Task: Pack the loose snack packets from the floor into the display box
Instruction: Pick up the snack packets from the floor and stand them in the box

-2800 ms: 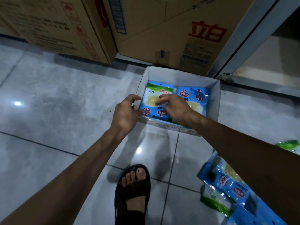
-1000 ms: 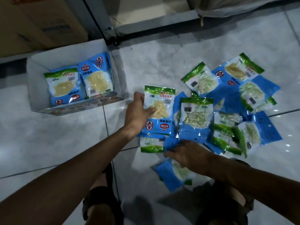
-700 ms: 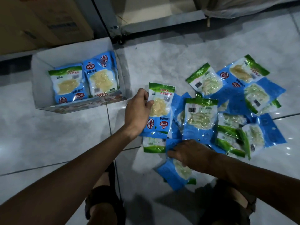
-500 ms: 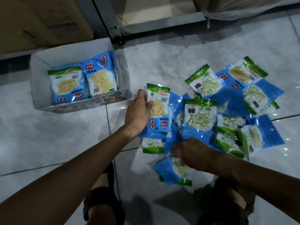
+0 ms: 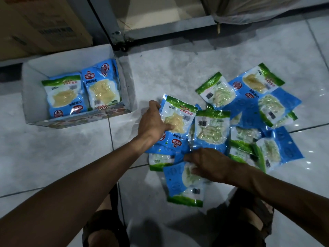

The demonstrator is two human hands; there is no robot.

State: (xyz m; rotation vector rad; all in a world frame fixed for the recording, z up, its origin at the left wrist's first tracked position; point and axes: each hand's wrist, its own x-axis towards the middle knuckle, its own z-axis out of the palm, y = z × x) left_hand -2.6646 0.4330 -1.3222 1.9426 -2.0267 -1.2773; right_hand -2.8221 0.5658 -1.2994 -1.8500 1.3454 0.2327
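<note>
Packets gathered from the floor beside the display box (image 5: 32, 97)

One packet (image 5: 178, 120) is clasped in the grip of the left hand (image 5: 153, 122), fingers curled round its edge; the right hand (image 5: 210, 164) is laid spread on a lower packet (image 5: 183, 189), nothing visibly clasped. Loose packets (image 5: 267, 111) are heaped rightward.

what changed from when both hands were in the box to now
Both hands left the display box and went to the loose pile on the floor. The left hand has gripped a front-facing packet at the pile's left edge; the right hand presses on a blue packet nearest the person. The box still holds two packets.
</note>
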